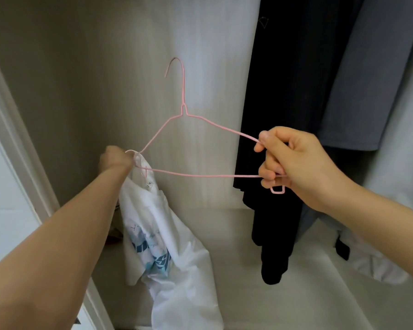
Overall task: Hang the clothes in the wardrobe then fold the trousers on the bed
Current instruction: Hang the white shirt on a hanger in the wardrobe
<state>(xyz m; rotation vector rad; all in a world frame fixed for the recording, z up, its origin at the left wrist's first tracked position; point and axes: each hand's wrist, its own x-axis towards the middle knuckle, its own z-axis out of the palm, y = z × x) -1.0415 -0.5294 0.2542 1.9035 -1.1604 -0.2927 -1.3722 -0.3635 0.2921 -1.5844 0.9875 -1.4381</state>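
Item: thin pink wire hanger (183, 96), held up inside the pale wardrobe (105, 79), hook pointing up, long axis running left to right.
My right hand (293, 163) has its fingers curled tight round the hanger's right end. My left hand (115, 160) clutches the collar of the white printed T-shirt (157, 234) at its left end. A black garment (272, 115) and a grey garment (367, 79) hang to the right.

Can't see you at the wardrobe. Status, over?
Right hand grips pink hanger at one end. Left hand holds white T-shirt at the other end, shirt bunched. Black garment hangs behind right hand.
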